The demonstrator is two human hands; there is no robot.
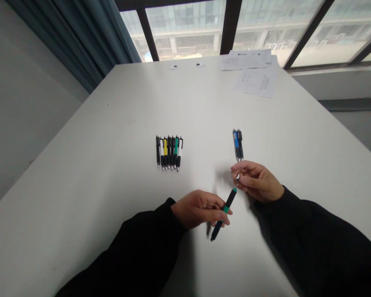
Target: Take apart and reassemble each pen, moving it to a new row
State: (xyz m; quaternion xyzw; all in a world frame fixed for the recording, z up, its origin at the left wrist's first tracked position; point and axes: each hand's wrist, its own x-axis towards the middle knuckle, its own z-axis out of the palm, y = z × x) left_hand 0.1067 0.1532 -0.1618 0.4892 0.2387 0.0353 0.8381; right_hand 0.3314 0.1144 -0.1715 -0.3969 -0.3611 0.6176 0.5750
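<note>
One green-banded pen (225,210) slants up-right in left hand (199,209).

On the worktop (89,173), a row of pens (169,152) lies left of centre, and a pair of pens (238,144) sits to its right, just beyond the right hand (256,181). The left hand (200,209) grips a single pen (224,213) nearer the viewer, beside the right hand. Papers (256,81) lie at the far end, two small discs (186,65) left of them, before a window (185,33), with a curtain (71,41) to its left.
</note>
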